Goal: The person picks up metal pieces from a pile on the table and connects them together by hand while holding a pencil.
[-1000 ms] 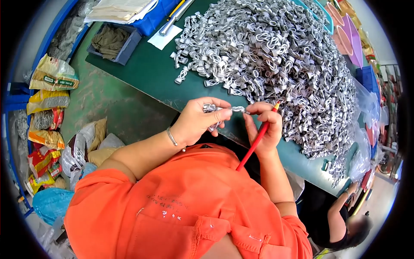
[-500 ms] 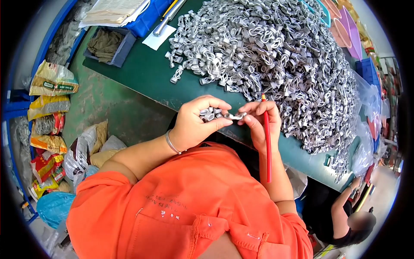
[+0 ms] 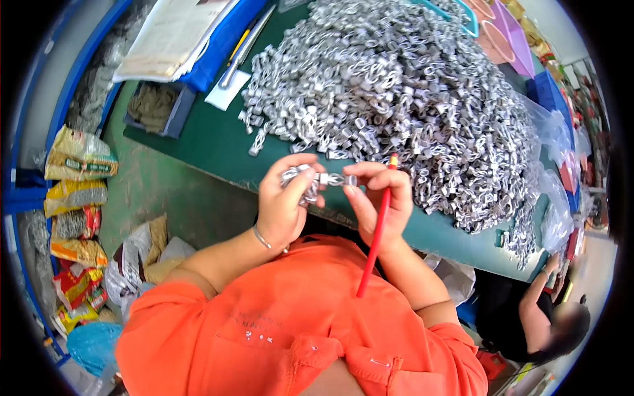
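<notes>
Left hand (image 3: 281,204): closed around a bunch of metal clips (image 3: 298,181)
Right hand (image 3: 376,201): pinching one clip (image 3: 338,179), red pencil (image 3: 374,231) tucked in palm
Beyond both hands: clip heap (image 3: 403,92) (huge)

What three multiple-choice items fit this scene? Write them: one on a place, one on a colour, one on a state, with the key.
1. Where does the big heap of metal clips lie?
A. on the green table
B. on the floor
C. in a blue bin

2. What colour is the pencil in the right hand?
A. yellow
B. red
C. black

3. How does the left hand stand?
A. open and flat on the table
B. hanging empty at the side
C. closed on a small bunch of metal clips

Key: 1 A, the heap spreads over the green tabletop. 2 B, the shaft is red along its length. 3 C, the fingers wrap clips while both hands meet on one clip between them.
</notes>
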